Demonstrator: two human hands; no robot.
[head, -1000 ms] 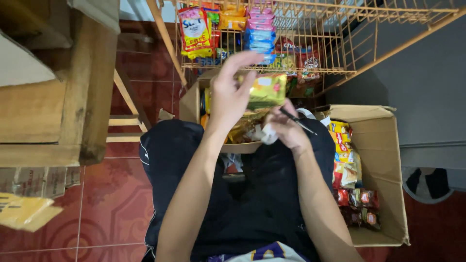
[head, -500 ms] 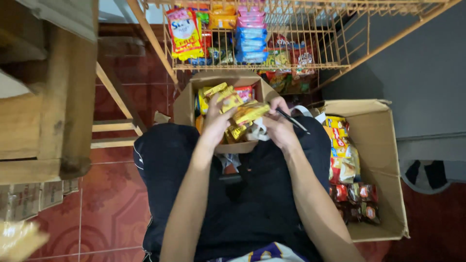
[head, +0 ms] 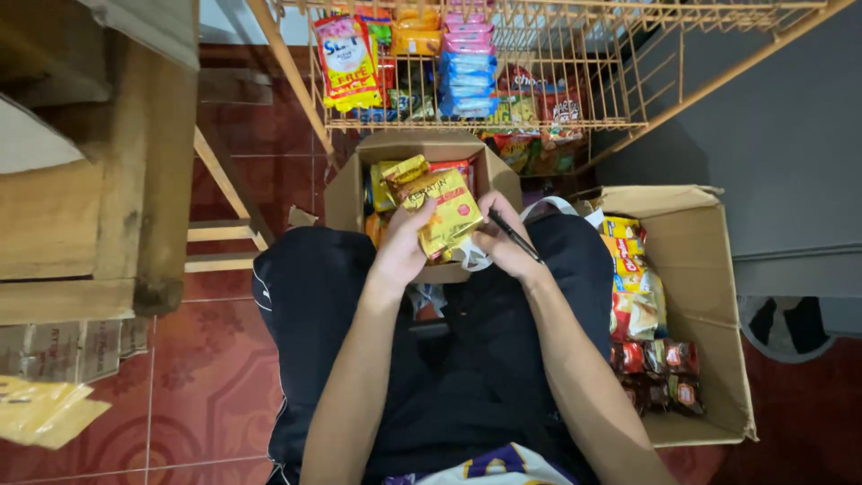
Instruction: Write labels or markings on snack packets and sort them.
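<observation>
I sit with black shorts over my knees, a small open cardboard box [head: 346,198] resting between them. My left hand [head: 406,244] grips a strip of yellow sachets [head: 442,208] lifted over that box. My right hand [head: 505,241] touches the strip's right edge while a black pen [head: 514,235] lies held between its fingers. More yellow and red packets fill the small box beneath the strip.
A larger open cardboard box [head: 709,296] of snack packets stands at my right. An orange wire rack [head: 575,63] hung with packets is ahead. Wooden furniture [head: 99,180] stands at left, and yellow paper [head: 45,413] lies on the red tiled floor.
My left hand came down from the raised position to the box and took hold of the yellow sachet strip. My right hand moved in beside it with the pen.
</observation>
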